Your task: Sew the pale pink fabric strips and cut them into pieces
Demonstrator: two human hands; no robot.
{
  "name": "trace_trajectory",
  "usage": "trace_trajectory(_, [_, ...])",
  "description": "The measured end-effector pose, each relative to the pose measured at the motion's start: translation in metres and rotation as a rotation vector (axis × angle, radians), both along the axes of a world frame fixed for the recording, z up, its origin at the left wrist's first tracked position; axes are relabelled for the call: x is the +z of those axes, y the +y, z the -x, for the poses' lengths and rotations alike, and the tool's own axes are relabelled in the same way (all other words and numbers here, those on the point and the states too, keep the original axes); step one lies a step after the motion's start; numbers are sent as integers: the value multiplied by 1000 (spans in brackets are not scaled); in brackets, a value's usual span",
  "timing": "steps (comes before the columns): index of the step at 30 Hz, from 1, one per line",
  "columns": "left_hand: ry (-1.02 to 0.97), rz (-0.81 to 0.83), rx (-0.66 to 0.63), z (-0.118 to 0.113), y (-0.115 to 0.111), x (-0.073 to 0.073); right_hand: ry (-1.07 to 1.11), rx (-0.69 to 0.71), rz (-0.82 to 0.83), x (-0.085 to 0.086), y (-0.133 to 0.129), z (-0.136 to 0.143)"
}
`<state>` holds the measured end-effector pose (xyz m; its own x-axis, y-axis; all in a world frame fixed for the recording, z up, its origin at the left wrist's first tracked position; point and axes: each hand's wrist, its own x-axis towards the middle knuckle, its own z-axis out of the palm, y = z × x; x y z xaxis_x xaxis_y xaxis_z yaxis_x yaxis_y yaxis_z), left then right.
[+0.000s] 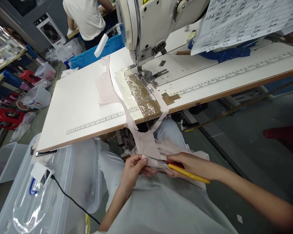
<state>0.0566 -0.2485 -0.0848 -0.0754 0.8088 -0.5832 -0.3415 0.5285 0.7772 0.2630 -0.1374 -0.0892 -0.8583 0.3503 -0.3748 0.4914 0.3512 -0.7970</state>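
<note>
My left hand (pixel 136 167) pinches the edge of a pale pink fabric piece (pixel 147 143) over my lap. In my right hand (pixel 183 164) are scissors (pixel 189 174) with yellow and red handles. Their blades point left and lie at the fabric close to my left fingertips; whether they are cutting through it I cannot tell. Strips of the pink fabric run up over the table edge, one toward the sewing machine's needle area and another to a wider pink panel (pixel 107 89) on the table. More pink cloth is bunched on my lap, partly behind my right hand.
A sewing machine (pixel 148 29) stands on the white table (pixel 83 100), which has printed rulers. Handwritten sheets (pixel 246 24) lie at the right. Below left is a clear plastic bin (pixel 70 175) with a white charger (pixel 42 172) and black cable on its lid. Another person (pixel 85 19) works behind.
</note>
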Motion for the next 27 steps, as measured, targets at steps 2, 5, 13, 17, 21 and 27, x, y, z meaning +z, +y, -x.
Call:
trace_trajectory(2, [4, -7, 3, 1, 0, -2, -57, -30, -139, 2, -1, 1])
trace_trajectory(5, [-2, -23, 11, 1, -1, -5, -113, -43, -255, 6, -2, 3])
trace_trajectory(13, [5, -29, 3, 5, -3, -10, -122, -60, -313, 12, -4, 6])
trace_trajectory(17, [3, -30, -5, 7, -5, -12, -93, -81, -328, 7, -5, 5])
trace_trajectory(21, [15, -35, -4, 7, -5, -11, -102, -64, -351, 8, -5, 7])
trace_trajectory(27, [7, -37, -15, 5, -2, -9, -94, -24, -378, 9, -4, 14])
